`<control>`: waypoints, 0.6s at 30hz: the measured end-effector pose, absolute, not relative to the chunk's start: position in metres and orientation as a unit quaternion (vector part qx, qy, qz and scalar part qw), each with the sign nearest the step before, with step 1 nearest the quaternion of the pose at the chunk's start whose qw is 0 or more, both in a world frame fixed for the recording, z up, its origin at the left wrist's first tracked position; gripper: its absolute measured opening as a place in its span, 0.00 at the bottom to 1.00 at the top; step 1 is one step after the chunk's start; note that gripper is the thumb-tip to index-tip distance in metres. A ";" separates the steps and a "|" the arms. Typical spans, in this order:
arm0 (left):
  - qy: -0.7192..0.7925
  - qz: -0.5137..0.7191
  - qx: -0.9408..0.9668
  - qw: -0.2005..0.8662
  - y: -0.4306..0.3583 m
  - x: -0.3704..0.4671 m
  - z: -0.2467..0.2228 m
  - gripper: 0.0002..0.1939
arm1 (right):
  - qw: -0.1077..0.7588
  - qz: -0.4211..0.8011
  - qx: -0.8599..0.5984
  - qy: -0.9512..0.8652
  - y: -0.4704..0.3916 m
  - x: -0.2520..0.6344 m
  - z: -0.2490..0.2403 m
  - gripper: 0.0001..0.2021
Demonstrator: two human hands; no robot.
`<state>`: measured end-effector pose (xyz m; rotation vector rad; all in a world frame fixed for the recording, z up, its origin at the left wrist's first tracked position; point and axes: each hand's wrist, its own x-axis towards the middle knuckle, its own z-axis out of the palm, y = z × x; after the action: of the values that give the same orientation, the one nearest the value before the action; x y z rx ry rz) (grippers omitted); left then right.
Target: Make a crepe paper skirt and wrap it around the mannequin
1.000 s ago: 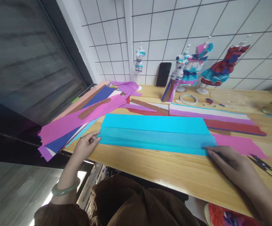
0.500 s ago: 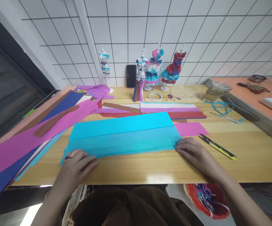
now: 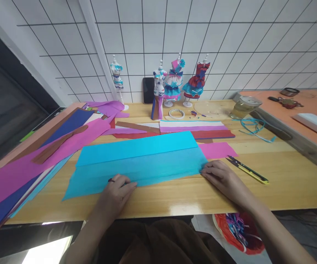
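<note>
Flat turquoise paper point(image 3: 144, 160) lies twelve o'clock from the left hand point(image 3: 117, 187), ten from the right hand point(image 3: 222, 176), both touching it, grip unclear.

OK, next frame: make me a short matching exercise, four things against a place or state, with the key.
1. light-blue sheet
2. black phone
3. cup
4. red-lined bin

A. lower than the tabletop
B. propped against the tiled wall
C. touched by left hand and right hand
D. see-through, yellowish tint

Pairs: 1-C, 2-B, 3-D, 4-A
</note>
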<state>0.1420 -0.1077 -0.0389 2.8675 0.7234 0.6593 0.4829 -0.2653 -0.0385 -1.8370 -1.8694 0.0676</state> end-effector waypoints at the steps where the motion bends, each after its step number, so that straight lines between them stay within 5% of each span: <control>1: 0.239 0.218 0.945 0.056 -0.108 0.142 -0.039 0.15 | 0.257 0.024 -0.678 -0.688 -0.265 0.483 -0.039 0.08; 18: 0.233 0.205 0.948 0.075 -0.112 0.149 -0.042 0.11 | 0.237 0.081 -0.696 -0.674 -0.266 0.487 -0.031 0.10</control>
<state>0.1491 -0.1119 -0.0422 2.8419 0.6996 0.6152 0.4872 -0.2660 -0.0306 -1.9070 -1.8466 0.2215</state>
